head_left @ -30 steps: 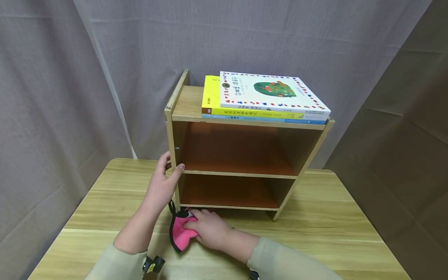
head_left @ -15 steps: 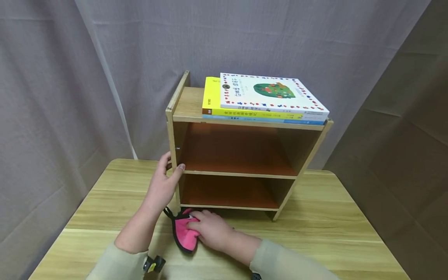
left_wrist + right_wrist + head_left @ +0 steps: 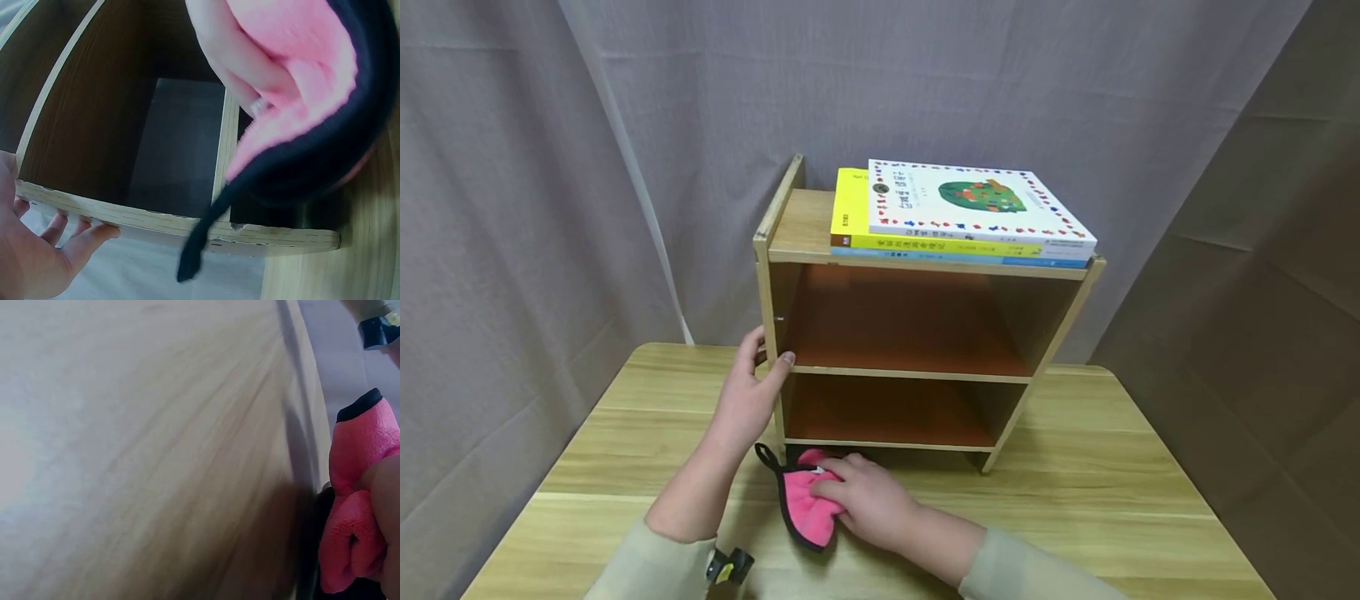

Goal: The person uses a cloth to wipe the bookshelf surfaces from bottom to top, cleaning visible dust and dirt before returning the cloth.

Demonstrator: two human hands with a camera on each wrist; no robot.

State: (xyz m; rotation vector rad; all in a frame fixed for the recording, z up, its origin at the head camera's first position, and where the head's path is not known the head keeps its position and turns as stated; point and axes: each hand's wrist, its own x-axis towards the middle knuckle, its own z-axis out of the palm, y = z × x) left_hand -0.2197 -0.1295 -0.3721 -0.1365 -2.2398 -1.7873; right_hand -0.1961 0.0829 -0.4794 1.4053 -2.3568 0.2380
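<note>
A small wooden shelf [image 3: 910, 375] with open compartments stands on the table. My left hand [image 3: 748, 404] grips its left side panel, the thumb on the front edge and the fingers behind. In the left wrist view, that left hand [image 3: 37, 253] is at the panel's edge. Just in front of the shelf's bottom, my right hand [image 3: 876, 504] holds a bunched pink cloth [image 3: 808, 508] with black trim and a hanging loop. The pink cloth [image 3: 356, 450] bulges beside the right hand [image 3: 384, 500] in the right wrist view, where most fingers are hidden.
Several books [image 3: 977, 200] lie stacked on the shelf's top, a white one uppermost over yellow and blue ones. The wooden table [image 3: 1112, 508] extends to both sides. Grey curtains [image 3: 715, 92] hang behind, and a brownish one [image 3: 1262, 292] on the right.
My right hand has moved slightly to the right and toward me along the shelf's bottom front, taking the cloth with it. The left hand has kept its hold on the side panel.
</note>
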